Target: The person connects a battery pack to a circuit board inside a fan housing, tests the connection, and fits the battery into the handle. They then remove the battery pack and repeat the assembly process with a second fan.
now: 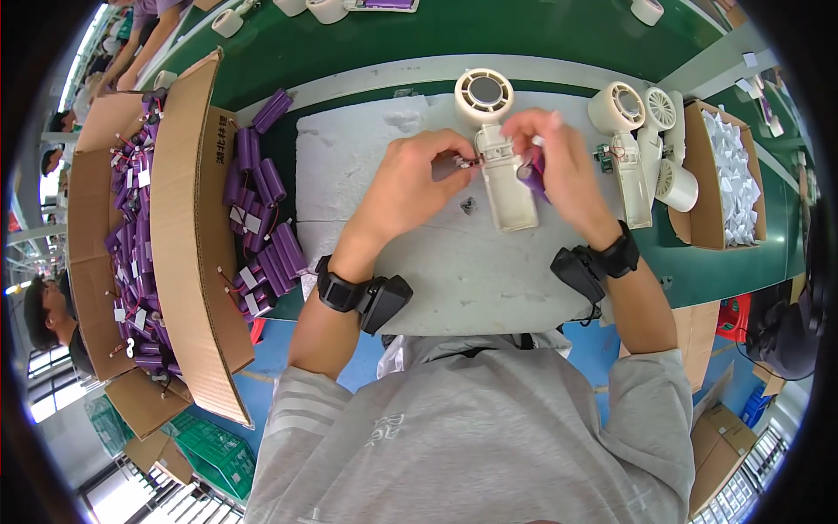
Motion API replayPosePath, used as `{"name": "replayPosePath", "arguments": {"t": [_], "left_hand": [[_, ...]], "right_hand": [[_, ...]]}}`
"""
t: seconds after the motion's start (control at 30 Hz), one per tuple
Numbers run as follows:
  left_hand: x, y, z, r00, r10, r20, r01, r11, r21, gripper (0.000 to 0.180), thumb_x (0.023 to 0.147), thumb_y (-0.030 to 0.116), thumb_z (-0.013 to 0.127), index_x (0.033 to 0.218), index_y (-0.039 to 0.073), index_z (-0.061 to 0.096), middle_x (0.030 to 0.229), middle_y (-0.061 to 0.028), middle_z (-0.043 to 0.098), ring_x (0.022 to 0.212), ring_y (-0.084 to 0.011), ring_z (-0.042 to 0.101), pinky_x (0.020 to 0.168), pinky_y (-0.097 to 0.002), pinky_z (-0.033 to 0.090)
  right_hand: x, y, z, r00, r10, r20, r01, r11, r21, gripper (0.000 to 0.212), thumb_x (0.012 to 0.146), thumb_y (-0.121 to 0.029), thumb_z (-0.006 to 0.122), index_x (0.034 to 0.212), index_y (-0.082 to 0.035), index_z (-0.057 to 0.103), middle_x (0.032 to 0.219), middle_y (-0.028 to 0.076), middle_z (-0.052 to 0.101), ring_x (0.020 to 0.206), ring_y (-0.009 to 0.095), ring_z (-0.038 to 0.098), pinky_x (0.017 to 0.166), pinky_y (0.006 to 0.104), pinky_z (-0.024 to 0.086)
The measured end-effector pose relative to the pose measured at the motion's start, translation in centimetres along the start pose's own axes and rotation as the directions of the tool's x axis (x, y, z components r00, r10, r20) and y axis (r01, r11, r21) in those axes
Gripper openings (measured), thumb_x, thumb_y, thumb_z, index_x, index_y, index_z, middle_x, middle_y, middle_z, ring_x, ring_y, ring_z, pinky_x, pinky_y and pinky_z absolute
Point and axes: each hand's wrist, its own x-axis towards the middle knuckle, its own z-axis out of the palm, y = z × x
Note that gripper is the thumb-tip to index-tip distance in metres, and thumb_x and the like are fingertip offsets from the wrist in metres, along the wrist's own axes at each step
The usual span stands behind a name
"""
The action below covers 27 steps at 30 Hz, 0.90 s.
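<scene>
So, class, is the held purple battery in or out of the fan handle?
Out: the right hand holds the purple battery beside the fan handle, whose trough shows bare.

Purple battery (pixel 536 179) (cream fan handle (pixel 511 197))

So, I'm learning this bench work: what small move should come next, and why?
I'd probably guide the small wired piece in the left hand into the fan handle before seating the purple battery: the piece is pinched right beside the handle, which lies open side up, while the right hand holds the battery at its other edge.
</scene>
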Motion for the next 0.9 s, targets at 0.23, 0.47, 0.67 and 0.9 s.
{"name": "replayPosePath", "arguments": {"t": [0.23,0.47,0.67,0.9], "left_hand": [[0.1,0.6,-0.5,0.991,-0.111,0.071,0.117,0.988,-0.098,0.016,0.088,0.01,0.067,0.1,-0.001,0.066,0.085,-0.0079,0.068,0.076,-0.0142,0.061,0.072,-0.0278,0.05],[0.0,0.2,-0.9,0.978,-0.166,0.13,0.191,0.959,-0.211,0.021,0.094,0.015,0.063,0.103,-0.003,0.066,0.087,-0.0038,0.068,0.078,-0.0091,0.057,0.074,-0.0251,0.047],[0.2,-0.1,-0.6,0.979,-0.17,0.113,0.196,0.942,-0.274,0.027,0.094,0.021,0.063,0.101,-0.005,0.068,0.081,-0.0074,0.069,0.071,-0.0116,0.06,0.068,-0.0272,0.05],[0.0,-0.6,-0.6,0.977,-0.176,0.121,0.206,0.928,-0.311,0.025,0.09,0.017,0.067,0.104,-0.003,0.068,0.082,-0.0074,0.069,0.074,-0.0117,0.062,0.07,-0.0274,0.051]], "right_hand": [[-0.3,-0.6,1.1,0.951,-0.267,0.158,0.307,0.878,-0.367,0.027,0.084,-0.02,0.07,0.105,-0.004,0.064,0.088,0.004,0.057,0.071,0.013,0.052,0.059,0.0264,0.042],[-0.3,0.0,1.7,0.941,-0.306,0.142,0.337,0.831,-0.442,0.027,0.074,-0.009,0.076,0.099,-0.005,0.066,0.092,0.005,0.06,0.072,0.016,0.056,0.062,0.0276,0.045],[-0.1,0.3,2.2,0.951,-0.302,0.065,0.297,0.837,-0.459,0.016,0.077,-0.007,0.074,0.091,-0.003,0.068,0.085,0.005,0.06,0.066,0.015,0.056,0.058,0.0268,0.044],[-0.1,0.0,2.5,0.955,-0.293,0.048,0.284,0.855,-0.435,0.006,0.079,-0.004,0.07,0.083,0.0,0.068,0.081,0.005,0.06,0.063,0.013,0.054,0.055,0.0256,0.042]]}}
